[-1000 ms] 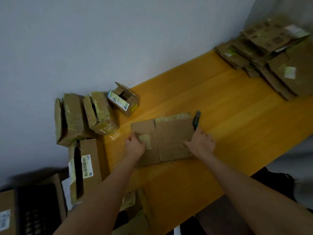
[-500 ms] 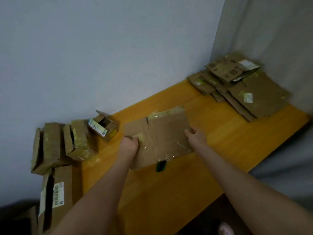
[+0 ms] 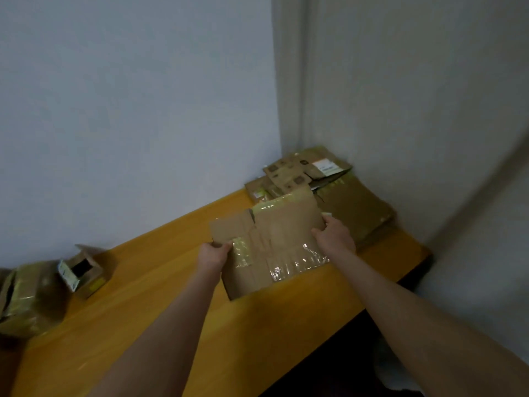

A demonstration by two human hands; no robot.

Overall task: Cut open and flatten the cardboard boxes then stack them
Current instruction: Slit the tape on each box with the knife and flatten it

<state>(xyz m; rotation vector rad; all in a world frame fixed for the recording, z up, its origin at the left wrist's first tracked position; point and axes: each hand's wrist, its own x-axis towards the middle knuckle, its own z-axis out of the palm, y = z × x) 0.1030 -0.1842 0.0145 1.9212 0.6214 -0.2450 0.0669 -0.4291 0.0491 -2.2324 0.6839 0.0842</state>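
Flattened cardboard box (image 3: 274, 247), 1: brown, patched with clear tape, held tilted above the yellow tabletop (image 3: 171, 296), far edge overlapping the stack in view. Hands, 2: left hand (image 3: 213, 255) pinching the near-left flap, fingers curled on its edge; right hand (image 3: 335, 234) gripping the right edge, fingers wrapped around it. Stack of flattened boxes (image 3: 352, 204), 1, in the far corner; sheets too overlapped to count. Small open box (image 3: 86, 270), white label, 1, at left by the wall (image 3: 128, 110). Taped box (image 3: 28, 299), 1, at the left frame edge.
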